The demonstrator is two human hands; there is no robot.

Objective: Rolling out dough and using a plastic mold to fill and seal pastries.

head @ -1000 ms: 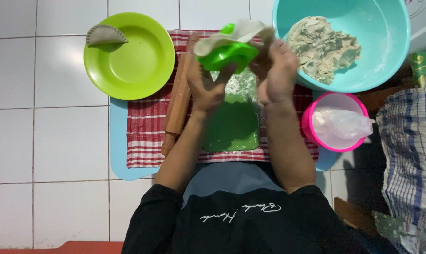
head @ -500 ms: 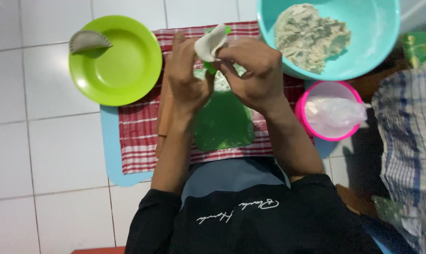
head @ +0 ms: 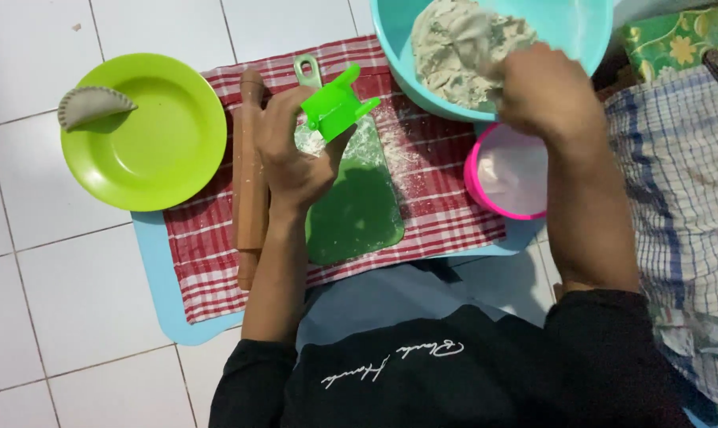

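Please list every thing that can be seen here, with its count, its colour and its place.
dumpling press: 1, bright green, in left hand.
dough: 1 mass, grey-white, in the bowl.
bowl: 1, turquoise, top right.
rolling pin: 1, wooden, on the cloth.
board: 1, dark green, floured, centre.
plate: 1, lime green, left.
dumpling: 1, pale, on plate rim.
small bowl: 1, pink, holding white flour.
cloth: 1, red checked.
left hand: holds press.
right hand: on dough.

Bright, even light from above, no hard glare. Soft shadows beside the green plate (head: 149, 135) and under the left hand (head: 292, 150). Slight motion blur on the right hand (head: 545, 95) over the blue bowl (head: 581, 32). Mild softness toward the edges; white floor tiles (head: 50, 277) evenly lit.
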